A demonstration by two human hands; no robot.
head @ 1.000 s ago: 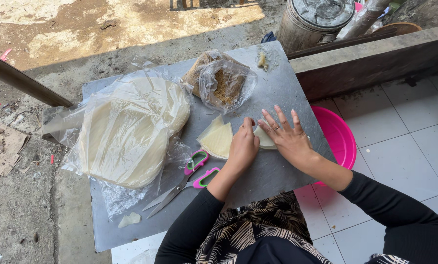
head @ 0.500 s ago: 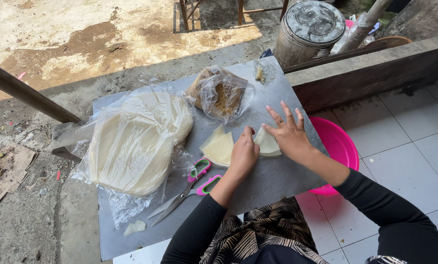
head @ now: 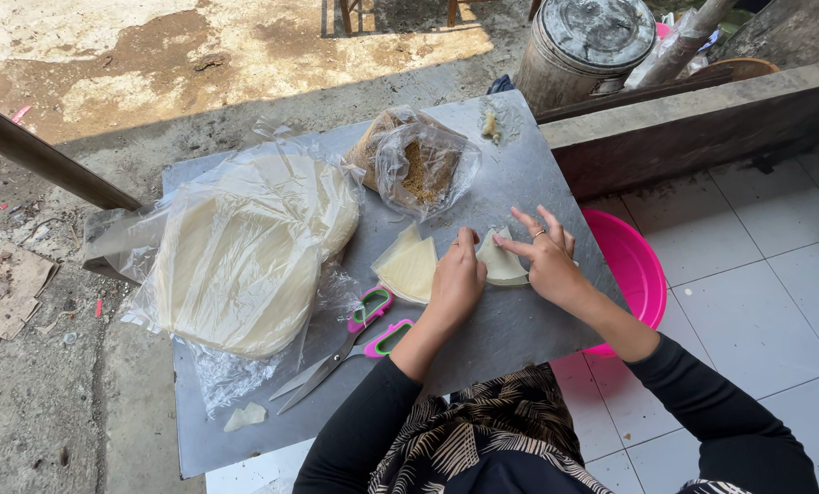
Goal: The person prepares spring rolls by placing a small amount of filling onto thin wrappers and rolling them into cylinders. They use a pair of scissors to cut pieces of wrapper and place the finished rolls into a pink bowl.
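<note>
Lying between both hands (head: 505, 274), touching: wrapper piece (head: 501, 265).

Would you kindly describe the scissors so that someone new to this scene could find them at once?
Start at the grey metal tabletop and find the large clear bag of stacked pale round sheets on its left part. Just right of that bag's lower edge, beside the person's left forearm, lie the scissors. They are the only tool there, with steel blades and pink-and-green handles.
</note>
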